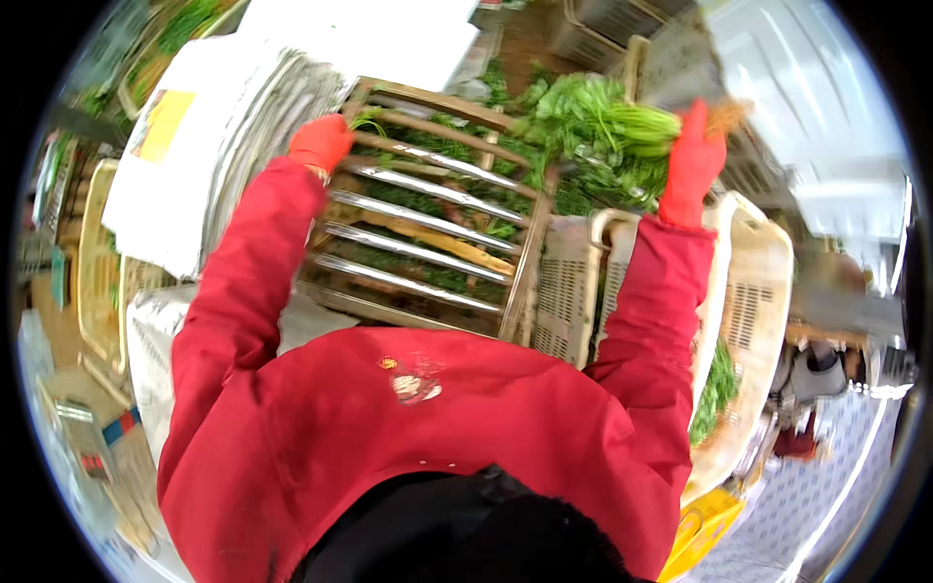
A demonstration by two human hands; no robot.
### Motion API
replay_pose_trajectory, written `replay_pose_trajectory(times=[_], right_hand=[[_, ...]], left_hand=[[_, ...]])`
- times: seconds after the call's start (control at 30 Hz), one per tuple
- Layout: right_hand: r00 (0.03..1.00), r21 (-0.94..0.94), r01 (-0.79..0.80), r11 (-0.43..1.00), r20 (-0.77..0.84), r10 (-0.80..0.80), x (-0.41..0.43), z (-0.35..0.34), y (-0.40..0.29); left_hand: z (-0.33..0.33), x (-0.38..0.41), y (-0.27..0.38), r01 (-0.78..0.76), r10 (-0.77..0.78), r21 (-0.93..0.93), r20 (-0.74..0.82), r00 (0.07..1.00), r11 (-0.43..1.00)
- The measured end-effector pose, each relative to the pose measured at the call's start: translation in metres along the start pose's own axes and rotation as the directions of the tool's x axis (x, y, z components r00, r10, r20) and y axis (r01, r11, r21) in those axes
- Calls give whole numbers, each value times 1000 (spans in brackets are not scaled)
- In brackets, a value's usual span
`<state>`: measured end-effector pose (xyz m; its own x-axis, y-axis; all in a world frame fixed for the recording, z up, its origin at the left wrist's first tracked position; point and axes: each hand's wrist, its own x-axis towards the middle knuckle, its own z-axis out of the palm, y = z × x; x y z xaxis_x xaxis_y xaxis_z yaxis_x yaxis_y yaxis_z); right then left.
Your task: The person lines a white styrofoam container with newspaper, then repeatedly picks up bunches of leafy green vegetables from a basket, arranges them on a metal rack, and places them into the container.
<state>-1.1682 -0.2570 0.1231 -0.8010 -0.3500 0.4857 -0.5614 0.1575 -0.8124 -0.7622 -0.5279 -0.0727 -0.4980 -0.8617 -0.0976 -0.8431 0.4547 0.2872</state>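
My right hand (pixel 696 164), in an orange-red glove, is closed round the stems of a bunch of leafy greens (pixel 619 124), with brownish roots sticking out beyond the fingers. The leaves reach left over more greens and the corner of a slatted metal rack (pixel 419 197). At the rack's upper left corner is my left hand (pixel 322 143), gloved alike, with a few thin green stems beside its fingers. Blur hides whether it grips anything. Loose greens show beneath the slats.
A thick stack of white paper sheets (pixel 219 146) stands left of the rack. Plastic crates (pixel 758 291) are at the right, one with greens inside; another crate (pixel 95 270) is at the far left. A yellow bag (pixel 703 528) lies low on the right.
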Motion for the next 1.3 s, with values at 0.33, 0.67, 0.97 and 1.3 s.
replay_pose_trajectory(times=[0.33,0.67,0.97,1.3], right_hand=[[837,-667,533,521,326,-439,81,-8,-29],[877,141,-21,990,477,-50,8,51,-82],[732,676,-391,624,639,-234,-81,101,-127],[81,238,-703,670,963,-257,-259,112,-119]], left_hand=[[-136,75,156,-650,320,-629,-567,759,426],[-156,-63,260,-728,506,-609,-541,671,315],[-94,-72,220,-427,255,-893,-384,888,144],[-135,-150,17,-287,-165,-913,-248,955,-290]])
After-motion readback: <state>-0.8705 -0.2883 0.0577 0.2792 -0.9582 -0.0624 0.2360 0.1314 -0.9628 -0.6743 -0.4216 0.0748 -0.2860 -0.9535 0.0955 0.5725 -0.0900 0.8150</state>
